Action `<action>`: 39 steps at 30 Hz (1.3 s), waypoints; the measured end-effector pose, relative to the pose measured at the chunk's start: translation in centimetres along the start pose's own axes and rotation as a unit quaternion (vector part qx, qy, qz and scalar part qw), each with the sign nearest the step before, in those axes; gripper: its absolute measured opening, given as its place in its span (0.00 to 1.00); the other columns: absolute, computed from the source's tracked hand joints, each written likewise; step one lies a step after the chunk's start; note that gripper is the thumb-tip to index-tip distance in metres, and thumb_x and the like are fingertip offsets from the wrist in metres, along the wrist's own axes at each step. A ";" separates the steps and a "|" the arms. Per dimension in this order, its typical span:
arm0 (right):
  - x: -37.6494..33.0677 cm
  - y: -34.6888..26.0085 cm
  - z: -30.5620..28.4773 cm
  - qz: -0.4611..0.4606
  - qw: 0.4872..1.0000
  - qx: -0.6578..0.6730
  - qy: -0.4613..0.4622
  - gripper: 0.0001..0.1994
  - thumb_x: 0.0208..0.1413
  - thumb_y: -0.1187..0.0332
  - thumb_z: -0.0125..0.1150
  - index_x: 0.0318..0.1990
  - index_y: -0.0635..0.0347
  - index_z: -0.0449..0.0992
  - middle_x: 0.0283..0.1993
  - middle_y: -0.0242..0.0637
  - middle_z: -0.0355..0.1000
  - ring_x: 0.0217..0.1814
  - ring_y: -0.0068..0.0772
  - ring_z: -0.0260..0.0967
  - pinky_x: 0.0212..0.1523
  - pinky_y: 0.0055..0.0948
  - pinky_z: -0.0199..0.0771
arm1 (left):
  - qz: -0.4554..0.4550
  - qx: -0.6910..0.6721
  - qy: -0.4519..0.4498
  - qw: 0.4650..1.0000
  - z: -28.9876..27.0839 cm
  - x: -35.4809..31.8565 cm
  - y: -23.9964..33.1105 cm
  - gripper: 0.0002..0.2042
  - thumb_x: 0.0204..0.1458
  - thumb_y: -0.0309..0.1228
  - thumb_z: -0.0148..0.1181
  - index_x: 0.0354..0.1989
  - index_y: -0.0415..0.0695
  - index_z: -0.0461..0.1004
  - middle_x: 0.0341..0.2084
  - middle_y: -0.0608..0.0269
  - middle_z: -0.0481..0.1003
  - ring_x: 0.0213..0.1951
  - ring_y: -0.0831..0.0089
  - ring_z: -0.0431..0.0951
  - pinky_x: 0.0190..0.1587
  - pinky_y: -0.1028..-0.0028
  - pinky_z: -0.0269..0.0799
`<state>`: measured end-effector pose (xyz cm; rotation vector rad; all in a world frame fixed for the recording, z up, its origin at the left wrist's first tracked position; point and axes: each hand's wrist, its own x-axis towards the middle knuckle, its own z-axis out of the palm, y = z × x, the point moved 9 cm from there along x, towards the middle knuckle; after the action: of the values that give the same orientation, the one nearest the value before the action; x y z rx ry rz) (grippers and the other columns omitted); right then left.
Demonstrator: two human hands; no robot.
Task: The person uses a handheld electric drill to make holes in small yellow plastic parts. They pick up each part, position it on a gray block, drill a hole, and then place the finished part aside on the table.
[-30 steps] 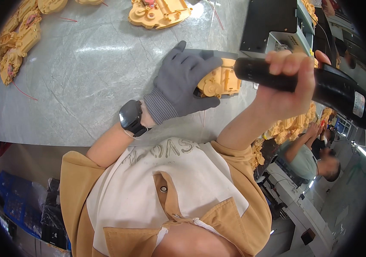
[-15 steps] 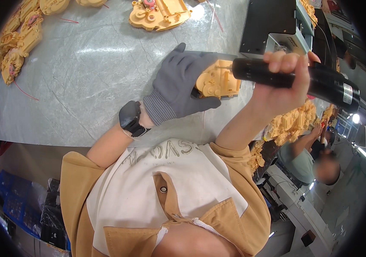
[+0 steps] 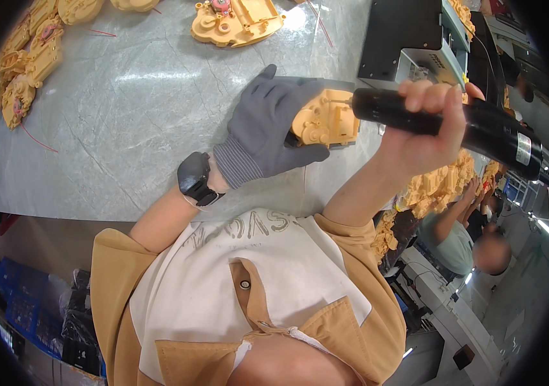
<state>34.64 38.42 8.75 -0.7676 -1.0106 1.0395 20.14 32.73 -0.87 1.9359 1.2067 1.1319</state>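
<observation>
Grey table (image 3: 126, 116): my gloved left hand (image 3: 268, 128) clamps the yellow plastic housing (image 3: 326, 119) steady while my right hand (image 3: 425, 125) grips the black screwdriver (image 3: 454, 122) against it.

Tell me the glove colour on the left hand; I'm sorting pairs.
Grey, with a ribbed grey cuff; the glove shows best in the head view.

Silver-white label band (image 3: 522, 148) wraps the black power screwdriver (image 3: 454, 122) near its rear end, small dark print (too fine to make out). Right of the screwdriver, lower down, a small bluish lit screen (image 3: 513, 190), partly hidden.
</observation>
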 end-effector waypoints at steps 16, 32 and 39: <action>-1.1 -1.8 3.5 -0.109 0.986 -0.113 -0.049 0.23 0.42 0.79 0.52 0.47 0.68 0.52 0.15 0.38 0.65 0.12 0.26 0.61 0.22 0.25 0.67 | 0.012 0.003 -0.008 1.000 0.1 0.0 0.2 0.39 0.33 0.45 0.69 0.56 0.44 0.60 0.45 0.59 0.69 0.47 0.59 0.69 0.59 0.53 0.55; -1.1 -0.3 5.7 -0.058 0.978 -0.173 -0.099 0.19 0.42 0.84 0.52 0.45 0.60 0.61 0.19 0.38 0.64 0.15 0.30 0.58 0.22 0.33 0.64 | -0.002 0.001 0.001 1.000 -0.1 -0.1 -0.3 0.36 0.35 0.45 0.68 0.55 0.46 0.61 0.45 0.59 0.70 0.48 0.59 0.69 0.59 0.53 0.56; -0.5 0.6 5.2 -0.034 0.979 -0.189 -0.064 0.19 0.42 0.84 0.53 0.43 0.61 0.61 0.17 0.38 0.63 0.14 0.29 0.58 0.22 0.33 0.65 | -0.008 -0.008 -0.011 1.000 -0.1 -0.3 -0.4 0.38 0.35 0.46 0.68 0.56 0.45 0.59 0.45 0.57 0.69 0.49 0.59 0.68 0.60 0.53 0.55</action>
<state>29.52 38.45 9.94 -0.9758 -1.3595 0.8556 19.81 32.61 -1.27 1.9190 1.1943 1.1058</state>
